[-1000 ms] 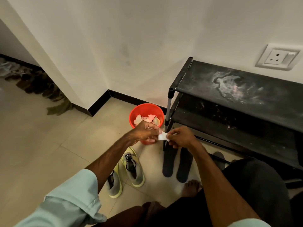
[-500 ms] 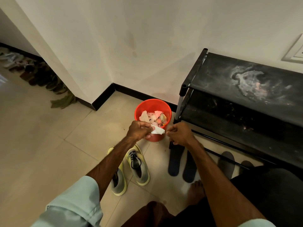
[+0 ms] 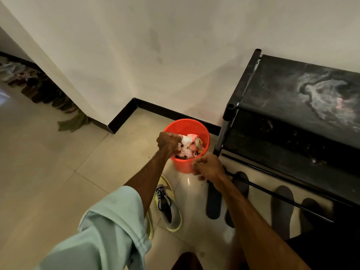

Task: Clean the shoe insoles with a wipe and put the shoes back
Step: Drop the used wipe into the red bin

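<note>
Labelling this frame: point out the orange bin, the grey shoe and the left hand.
orange bin point(image 3: 182, 166), head view, front wall
grey shoe point(image 3: 167, 206), head view, dark opening
left hand point(image 3: 168, 142), head view, back

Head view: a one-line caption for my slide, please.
Left hand holds a wipe over the red bin; insoles lie nearby.

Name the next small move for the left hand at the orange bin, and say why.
Probably a release. The left hand pinches a white wipe directly over the orange bin, which already holds crumpled wipes. Opening the fingers should drop it in, leaving that hand free for the dark insoles lying on the floor.
</note>
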A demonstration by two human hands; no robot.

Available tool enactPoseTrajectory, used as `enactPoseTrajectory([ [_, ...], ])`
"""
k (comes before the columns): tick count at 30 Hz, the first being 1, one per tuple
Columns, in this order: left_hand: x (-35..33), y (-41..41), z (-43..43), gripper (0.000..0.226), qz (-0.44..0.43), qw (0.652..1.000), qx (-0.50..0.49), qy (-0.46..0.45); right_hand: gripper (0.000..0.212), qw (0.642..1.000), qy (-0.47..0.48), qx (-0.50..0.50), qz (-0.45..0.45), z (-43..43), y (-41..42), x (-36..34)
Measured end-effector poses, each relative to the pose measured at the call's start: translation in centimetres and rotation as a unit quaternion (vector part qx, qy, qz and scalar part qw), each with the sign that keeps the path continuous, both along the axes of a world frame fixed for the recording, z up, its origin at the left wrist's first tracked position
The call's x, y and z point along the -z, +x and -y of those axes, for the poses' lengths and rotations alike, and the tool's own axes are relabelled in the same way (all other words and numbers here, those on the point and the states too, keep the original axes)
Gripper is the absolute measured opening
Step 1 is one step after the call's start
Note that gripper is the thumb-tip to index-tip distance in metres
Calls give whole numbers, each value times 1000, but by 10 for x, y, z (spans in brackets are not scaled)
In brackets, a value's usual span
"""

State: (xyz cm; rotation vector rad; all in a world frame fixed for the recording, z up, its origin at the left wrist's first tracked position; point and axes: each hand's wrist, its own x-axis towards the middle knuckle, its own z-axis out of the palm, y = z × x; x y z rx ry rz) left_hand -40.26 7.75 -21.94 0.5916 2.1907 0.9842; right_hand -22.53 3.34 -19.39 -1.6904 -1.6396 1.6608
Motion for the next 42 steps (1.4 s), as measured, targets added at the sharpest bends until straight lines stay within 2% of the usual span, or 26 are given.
enactPoseTrajectory([
  [4, 13, 1, -17, 44, 16, 999, -20, -28, 14, 999, -31, 6, 0, -2, -5, 13],
  [8, 27, 5, -23, 42, 27, 998, -26, -59, 12, 999, -48, 16, -9, -10, -5, 23],
  [12, 41, 7, -10, 51, -88, 990, 14, -112, 13, 998, -50, 37, 0, -17, 2, 30],
  [16, 40, 9, 3, 30, -122, 989, 25, -75, 17, 997, -52, 54, 5, -19, 9, 31],
  [24, 28, 5, 53, 19, -112, 993, 29, -23, 18, 999, -24, 22, 18, -4, 7, 13],
  [28, 13, 8, 75, 19, -94, 994, 31, -36, 21, 1000, 4, -1, 28, 4, 7, -5],
  [32, -11, 15, 85, 15, -99, 990, 77, -60, 20, 998, 39, -30, 40, 8, 15, -27],
  [39, -57, 40, 92, 24, -150, 977, 144, -56, 15, 984, 101, -112, 97, 17, 56, -69],
  [42, -77, 57, 93, 30, -152, 970, 181, -58, 16, 981, 107, -107, 121, 27, 83, -80],
])
